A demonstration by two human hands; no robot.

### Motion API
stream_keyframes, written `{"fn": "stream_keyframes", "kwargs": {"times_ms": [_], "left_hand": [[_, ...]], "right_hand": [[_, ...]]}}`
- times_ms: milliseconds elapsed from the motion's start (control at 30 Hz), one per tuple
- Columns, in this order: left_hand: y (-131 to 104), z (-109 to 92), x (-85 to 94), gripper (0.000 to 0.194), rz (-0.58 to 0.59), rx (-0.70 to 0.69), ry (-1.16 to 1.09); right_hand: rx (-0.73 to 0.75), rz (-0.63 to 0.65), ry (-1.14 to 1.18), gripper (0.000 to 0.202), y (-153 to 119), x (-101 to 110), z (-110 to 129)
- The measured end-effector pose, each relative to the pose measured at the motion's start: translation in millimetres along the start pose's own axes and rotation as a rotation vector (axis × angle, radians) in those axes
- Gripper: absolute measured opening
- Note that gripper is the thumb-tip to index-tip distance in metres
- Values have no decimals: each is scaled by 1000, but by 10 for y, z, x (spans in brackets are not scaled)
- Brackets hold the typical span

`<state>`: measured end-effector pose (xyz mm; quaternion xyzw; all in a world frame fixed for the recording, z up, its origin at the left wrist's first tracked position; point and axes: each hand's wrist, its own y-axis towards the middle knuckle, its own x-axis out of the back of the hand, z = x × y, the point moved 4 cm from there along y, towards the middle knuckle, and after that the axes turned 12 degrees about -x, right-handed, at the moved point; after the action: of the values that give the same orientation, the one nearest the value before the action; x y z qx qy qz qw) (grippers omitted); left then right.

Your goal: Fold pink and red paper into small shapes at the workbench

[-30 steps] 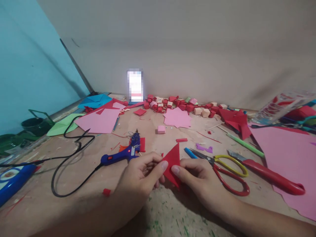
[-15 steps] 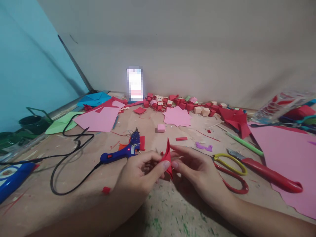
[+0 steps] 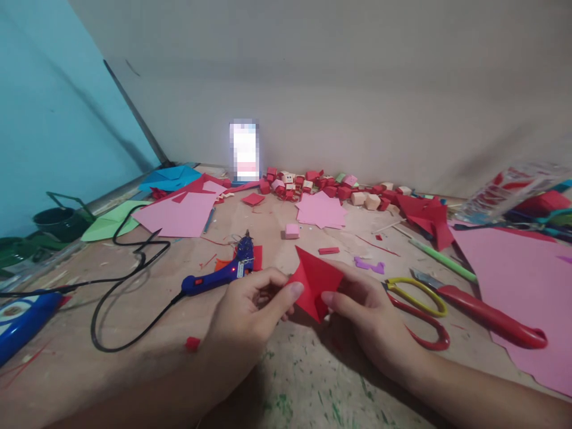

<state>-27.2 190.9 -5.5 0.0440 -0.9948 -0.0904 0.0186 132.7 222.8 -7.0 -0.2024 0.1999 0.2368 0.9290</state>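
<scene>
A creased piece of red paper [image 3: 316, 280] is held between my two hands, partly unfolded, with a crease running down it. My left hand [image 3: 254, 310] pinches its left edge with thumb and fingers. On the other side my right hand [image 3: 364, 310] grips the right part, thumb in front and fingers behind. Just beyond the paper lie a small pink paper cube [image 3: 292, 231] and a narrow red folded strip [image 3: 329, 251]. A blue glue gun [image 3: 214, 280] with a lit red light rests left of my left hand. Scissors [image 3: 424, 298] with yellow and red handles lie beside my right hand.
Many small paper cubes [image 3: 344, 192] line the wall near a lit phone [image 3: 245, 152]. Pink squares [image 3: 320, 210] lie in front. A red-handled knife [image 3: 491, 316] and pink sheet [image 3: 531, 292] are right. The glue gun's black cable [image 3: 93, 325] loops left, near a blue bottle [image 3: 29, 322].
The red paper was folded nearly shut and seen edge-on; now it is spread open. My right hand has shifted slightly right with its side of the paper.
</scene>
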Motion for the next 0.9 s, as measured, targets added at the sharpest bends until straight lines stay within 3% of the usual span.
{"fn": "stream_keyframes", "kwargs": {"times_ms": [133,233,300,433,533,600,733,900], "left_hand": [[42,23,20,29,-36,-3,-15],[75,92,43,19,-70,17,-51],[87,100,65,20,-81,-49,-31],[68,-112,111,24,-79,-453,360],[31,-306,90,25,2,-777,629],[13,-358,71,29,79,-917,710],[8,-296,55,38,176,-916,701],[-3,-250,-6,34,219,-820,746]], "right_hand": [[-41,-9,111,21,53,28,1],[-51,-2,146,20,52,33,-16],[-43,-3,155,18,36,27,-22],[-40,8,151,15,16,-4,-14],[-41,25,166,17,23,-10,-10],[-37,32,154,19,34,3,-14],[-25,27,126,18,49,26,-23],[-28,101,210,23,27,-53,-4]]}}
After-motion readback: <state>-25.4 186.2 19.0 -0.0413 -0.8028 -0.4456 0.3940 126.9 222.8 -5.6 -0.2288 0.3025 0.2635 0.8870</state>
